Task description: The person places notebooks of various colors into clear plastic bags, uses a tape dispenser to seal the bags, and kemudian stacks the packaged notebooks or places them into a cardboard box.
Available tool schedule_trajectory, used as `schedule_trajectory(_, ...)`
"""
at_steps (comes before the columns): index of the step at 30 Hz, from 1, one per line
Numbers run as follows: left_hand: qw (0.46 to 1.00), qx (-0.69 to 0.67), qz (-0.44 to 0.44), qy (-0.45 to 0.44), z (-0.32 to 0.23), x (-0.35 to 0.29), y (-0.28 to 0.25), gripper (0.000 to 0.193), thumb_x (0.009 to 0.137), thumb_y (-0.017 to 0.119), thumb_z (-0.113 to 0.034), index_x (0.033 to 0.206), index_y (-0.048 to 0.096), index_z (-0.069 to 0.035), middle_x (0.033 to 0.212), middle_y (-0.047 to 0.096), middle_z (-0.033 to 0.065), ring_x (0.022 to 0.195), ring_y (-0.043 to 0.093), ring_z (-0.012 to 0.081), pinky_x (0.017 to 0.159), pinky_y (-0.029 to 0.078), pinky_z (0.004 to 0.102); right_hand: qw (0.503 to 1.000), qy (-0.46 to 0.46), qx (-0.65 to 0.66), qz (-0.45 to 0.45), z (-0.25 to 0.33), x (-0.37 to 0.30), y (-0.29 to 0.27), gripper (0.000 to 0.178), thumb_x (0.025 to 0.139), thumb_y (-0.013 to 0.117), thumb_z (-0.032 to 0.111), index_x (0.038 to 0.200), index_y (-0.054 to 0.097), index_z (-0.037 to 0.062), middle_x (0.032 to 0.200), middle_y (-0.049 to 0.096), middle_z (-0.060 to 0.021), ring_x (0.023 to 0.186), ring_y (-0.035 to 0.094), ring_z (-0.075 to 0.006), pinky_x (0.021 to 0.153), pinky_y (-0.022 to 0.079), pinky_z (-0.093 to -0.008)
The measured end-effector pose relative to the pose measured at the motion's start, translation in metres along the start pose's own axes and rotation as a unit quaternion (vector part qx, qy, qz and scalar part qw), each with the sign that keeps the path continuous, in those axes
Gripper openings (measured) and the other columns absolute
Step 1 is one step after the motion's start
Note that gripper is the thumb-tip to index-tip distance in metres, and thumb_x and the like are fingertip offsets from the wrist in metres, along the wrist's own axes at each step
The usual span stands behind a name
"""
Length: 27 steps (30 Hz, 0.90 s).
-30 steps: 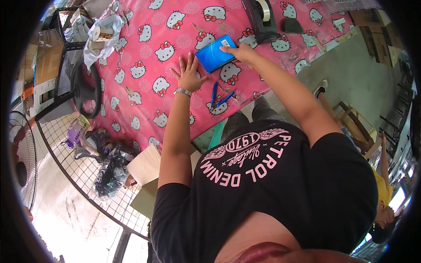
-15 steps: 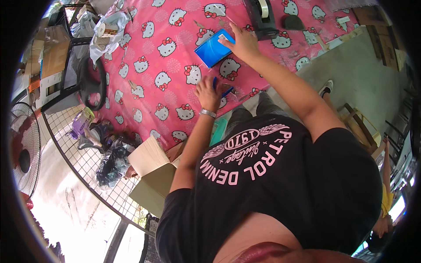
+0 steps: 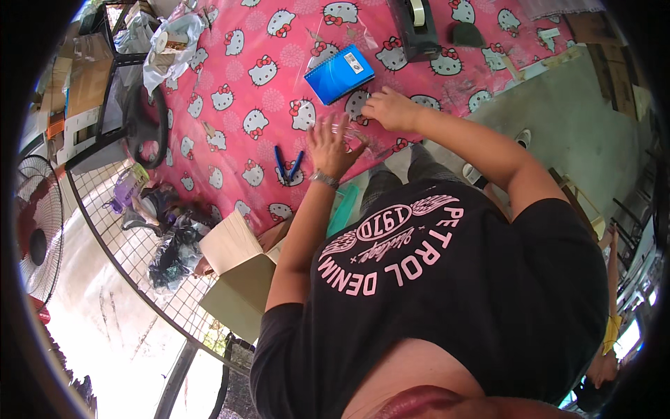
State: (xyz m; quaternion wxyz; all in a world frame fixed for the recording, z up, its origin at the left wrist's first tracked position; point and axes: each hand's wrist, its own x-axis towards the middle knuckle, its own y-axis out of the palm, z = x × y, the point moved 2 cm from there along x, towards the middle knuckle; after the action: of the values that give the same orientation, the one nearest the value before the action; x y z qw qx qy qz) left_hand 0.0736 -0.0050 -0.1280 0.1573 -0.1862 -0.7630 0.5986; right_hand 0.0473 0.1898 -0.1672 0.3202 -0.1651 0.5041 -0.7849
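A blue spiral notebook [image 3: 335,78] with a white label lies at an angle on the pink tablecloth, just beyond my hands. My left hand [image 3: 333,148] is open, its fingers spread low over the cloth beside crinkled clear plastic [image 3: 358,134]. Close to the notebook's near right corner, my right hand [image 3: 392,109] has its fingers curled and pinched together. What they hold, if anything, is too small to make out. Blue-handled pliers [image 3: 288,166] rest on the cloth left of my left hand, handles spread apart.
A black tape dispenser [image 3: 417,35] stands at the far side, with a dark rounded object [image 3: 467,35] to its right. At left are a white plastic bag [image 3: 171,52], a black steering wheel [image 3: 159,129] and a fan [image 3: 38,237]. An open cardboard box [image 3: 237,279] sits beside my left arm.
The pliers, by my left hand before, now lie farther left, apart from it. My right hand has come off the notebook and drawn nearer to me. The notebook has shifted slightly left.
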Motion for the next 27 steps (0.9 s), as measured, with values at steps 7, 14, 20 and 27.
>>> schedule_trajectory(7,0.997,-0.012,-0.058,-0.046,0.032,0.021,0.003,0.02,0.074,0.062,-0.013,0.094,0.063,-0.016,0.09,0.062,0.0018,0.09,0.058,0.0209,0.09,0.038,0.0418,0.984,-0.042,-0.107,-0.138,-0.007,-0.005,-0.056,0.017,0.076,0.06,0.019,0.092,0.06,0.0145,0.083,0.06,-0.0018,0.085,0.058,-0.0204,0.078,0.04,-0.0404)
schedule_trajectory(14,0.935,-0.31,0.099,-0.142,0.118,0.054,-0.036,0.018,0.082,0.063,-0.008,0.098,0.067,-0.002,0.086,0.07,0.0061,0.081,0.065,0.0095,0.07,0.051,0.0268,0.987,0.092,0.099,0.085,-0.065,0.062,-0.11,0.013,0.071,0.066,0.015,0.082,0.063,0.0093,0.082,0.065,-0.0053,0.083,0.062,-0.0239,0.073,0.044,-0.0408)
schedule_trajectory(20,0.965,0.016,-0.216,-0.146,0.063,0.059,-0.028,0.018,0.072,0.067,-0.008,0.088,0.062,-0.002,0.087,0.065,0.0109,0.083,0.062,0.0255,0.075,0.049,0.0366,0.958,0.135,0.212,0.14,-0.113,0.077,-0.102,0.023,0.066,0.074,0.012,0.083,0.062,0.0028,0.083,0.065,-0.0102,0.081,0.063,-0.0267,0.066,0.049,-0.0388)
schedule_trajectory(27,0.998,0.01,0.045,-0.043,-0.033,0.054,0.031,0.075,0.081,0.059,-0.037,0.143,0.027,-0.009,0.151,0.022,0.0101,0.141,0.013,0.031,0.112,0.007,0.0537,0.963,0.138,0.179,0.147,-0.075,0.076,-0.127,0.022,0.066,0.073,0.014,0.08,0.062,0.0024,0.085,0.065,-0.0111,0.081,0.063,-0.0271,0.068,0.049,-0.0385)
